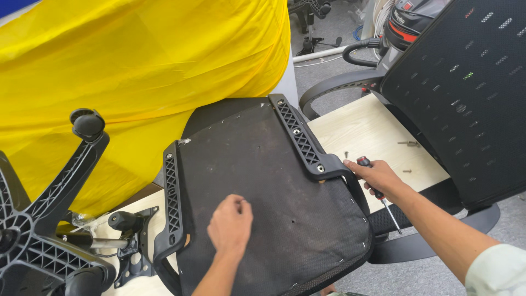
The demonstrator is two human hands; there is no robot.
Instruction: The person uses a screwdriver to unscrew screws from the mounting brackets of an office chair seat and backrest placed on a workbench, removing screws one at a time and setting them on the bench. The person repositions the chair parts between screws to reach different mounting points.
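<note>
hiding screwdriver handle, right hand

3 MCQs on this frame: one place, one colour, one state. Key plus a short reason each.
1. Where is the left hand?
A. on the seat underside
B. on the wheel base
C. on the backrest

2. What colour is the cloth?
A. green
B. yellow
C. red

3. What is the right hand doing?
A. lying open and empty
B. pressing a screw
C. gripping a screwdriver

Key: 1 A, it rests on the dark seat fabric. 2 B, the drape is bright yellow. 3 C, the fingers wrap the handle with the shaft pointing down.
</note>
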